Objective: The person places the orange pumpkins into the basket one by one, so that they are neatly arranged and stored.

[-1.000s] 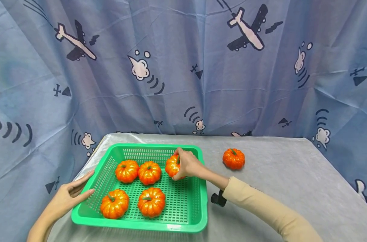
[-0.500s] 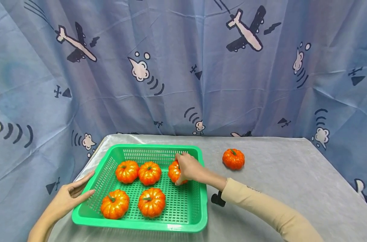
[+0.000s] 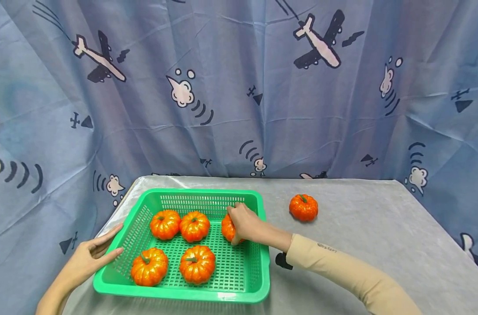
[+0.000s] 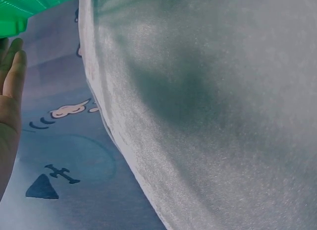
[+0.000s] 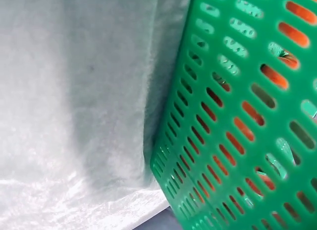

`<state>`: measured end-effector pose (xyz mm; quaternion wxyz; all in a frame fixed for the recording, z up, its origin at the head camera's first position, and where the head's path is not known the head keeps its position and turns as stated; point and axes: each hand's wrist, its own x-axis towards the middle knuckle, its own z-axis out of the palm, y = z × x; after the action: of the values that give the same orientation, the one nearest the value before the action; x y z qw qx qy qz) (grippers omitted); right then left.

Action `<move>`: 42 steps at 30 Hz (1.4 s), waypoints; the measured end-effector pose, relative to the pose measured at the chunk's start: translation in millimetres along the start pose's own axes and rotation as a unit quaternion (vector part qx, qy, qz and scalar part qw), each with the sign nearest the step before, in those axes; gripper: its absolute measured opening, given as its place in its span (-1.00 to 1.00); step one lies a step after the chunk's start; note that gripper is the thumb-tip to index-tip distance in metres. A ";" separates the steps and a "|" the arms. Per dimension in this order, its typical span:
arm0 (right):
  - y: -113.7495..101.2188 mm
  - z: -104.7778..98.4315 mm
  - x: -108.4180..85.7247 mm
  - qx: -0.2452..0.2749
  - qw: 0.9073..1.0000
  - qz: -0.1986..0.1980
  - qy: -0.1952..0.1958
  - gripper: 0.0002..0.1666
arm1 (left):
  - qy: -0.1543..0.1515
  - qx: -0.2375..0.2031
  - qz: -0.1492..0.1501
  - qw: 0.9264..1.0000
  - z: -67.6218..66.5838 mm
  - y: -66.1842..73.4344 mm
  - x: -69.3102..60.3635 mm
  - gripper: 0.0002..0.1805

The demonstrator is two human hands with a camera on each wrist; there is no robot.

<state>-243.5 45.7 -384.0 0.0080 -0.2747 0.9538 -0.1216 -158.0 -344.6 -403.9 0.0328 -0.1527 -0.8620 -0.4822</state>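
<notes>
In the head view, my right hand [image 3: 248,224] holds a small orange pumpkin [image 3: 227,228] inside the green slotted basket [image 3: 183,295], near its right wall. The hand covers much of this pumpkin, and I cannot tell whether it touches the basket floor. My left hand [image 3: 85,259] is at the basket's left wall, thumb and fingers spread and fairly straight against the rim. The left wrist view catches extended fingers [image 4: 15,76] just under the basket's edge [image 4: 12,27]. Through the wall slots [image 5: 247,96], the right wrist view gives glimpses of orange; the right hand is hidden there.
Two pumpkins sit side by side at the back of the basket, one left [image 3: 165,225] and one right [image 3: 194,227]. Two others, left [image 3: 149,267] and right [image 3: 197,265], lie in front. Another pumpkin [image 3: 303,208] stands on the grey tabletop [image 3: 364,227]. A patterned curtain [image 3: 223,96] hangs behind.
The right hand has shifted slightly right and nearer the front of the basket, with the gripped pumpkin moving along. My left hand and the other pumpkins keep their places.
</notes>
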 end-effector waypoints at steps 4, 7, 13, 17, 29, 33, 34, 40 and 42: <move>0.5 2.3 -0.5 0.009 1.000 -0.006 0.011 -0.20 | 0.000 0.003 0.001 1.000 -0.1 -1.1 -0.4 -0.37; 0.2 2.5 -0.4 0.013 1.000 0.000 0.005 -0.20 | 0.001 0.005 0.001 1.000 -0.3 -1.8 -0.3 -0.37; -1.0 -0.1 0.9 -0.016 0.999 0.025 -0.024 0.00 | 0.001 0.001 0.001 1.000 -0.3 -0.8 -1.0 -0.37; -0.1 -2.3 0.2 -0.019 0.999 0.022 -0.026 0.07 | 0.000 0.003 0.001 1.000 -0.6 -1.0 -1.2 -0.37; 1.1 -16.9 -6.7 0.003 0.999 0.013 -0.038 -0.02 | 0.000 0.010 -0.001 1.000 0.2 -2.1 -0.5 -0.38; 9.9 -34.6 -13.0 0.079 0.996 -0.005 -0.039 -0.13 | 0.001 0.010 -0.004 1.000 0.6 -1.7 -1.2 -0.38; 14.0 -39.3 -15.0 0.106 0.994 -0.012 -0.035 -0.17 | 0.002 0.013 -0.005 1.000 0.4 -1.8 -1.4 -0.38; 53.5 -59.8 -33.4 0.346 0.938 -0.026 0.025 -0.40 | 0.004 0.022 -0.007 1.000 -1.4 -3.6 -1.4 -0.38; 73.4 -65.7 -41.8 0.430 0.901 -0.031 0.045 -0.40 | 0.004 0.024 -0.004 1.000 -1.5 -3.8 -0.9 -0.38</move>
<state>-251.7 142.7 -339.7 0.0791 -0.2680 0.7991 -0.5323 -158.4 -347.9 -406.4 0.0378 -0.1464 -0.8738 -0.4622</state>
